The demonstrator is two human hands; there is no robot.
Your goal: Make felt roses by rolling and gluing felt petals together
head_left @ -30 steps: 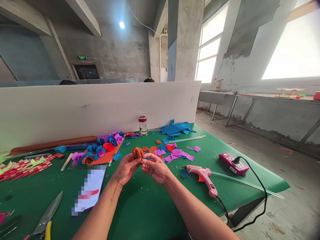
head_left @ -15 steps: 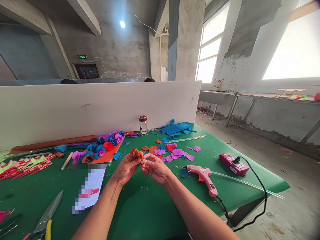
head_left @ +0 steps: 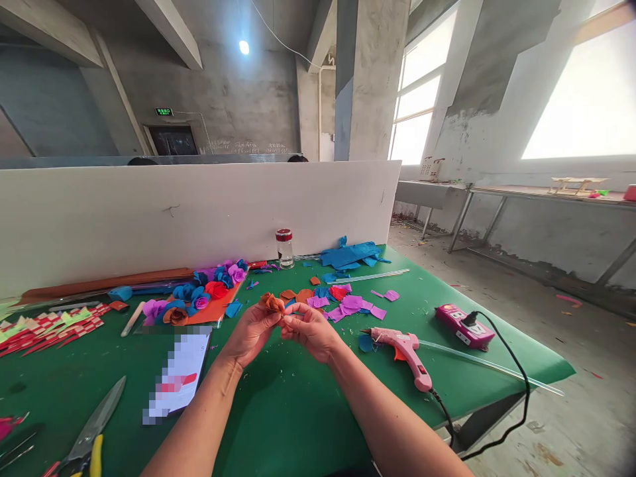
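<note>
A brown crepe-paper flower (head_left: 271, 303) is held up over the middle of the table. My left hand (head_left: 254, 331) is closed, gripping the flower between thumb and fingers. Close against it, my right hand (head_left: 308, 329) pinches the flower's right lower edge with thumb and forefinger. Just beyond the hands lie loose brown petals (head_left: 304, 297), purple petals (head_left: 352, 303) and a red petal (head_left: 338, 292). To the right of my right hand rests a pink glue gun (head_left: 407, 351), its nozzle over a blue scrap (head_left: 366, 342).
Finished paper flowers (head_left: 216, 290) lie at the back left. A phone (head_left: 181, 374) and scissors (head_left: 97, 424) sit left of my forearm. A lidded glass jar (head_left: 285, 250) stands by the white board (head_left: 223, 205). The corded pink power strip (head_left: 464, 324) is near the right edge.
Both hands stay at nearly the same place, still on the brown flower. The flower has turned slightly in the fingers. Nothing on the table has visibly moved.
</note>
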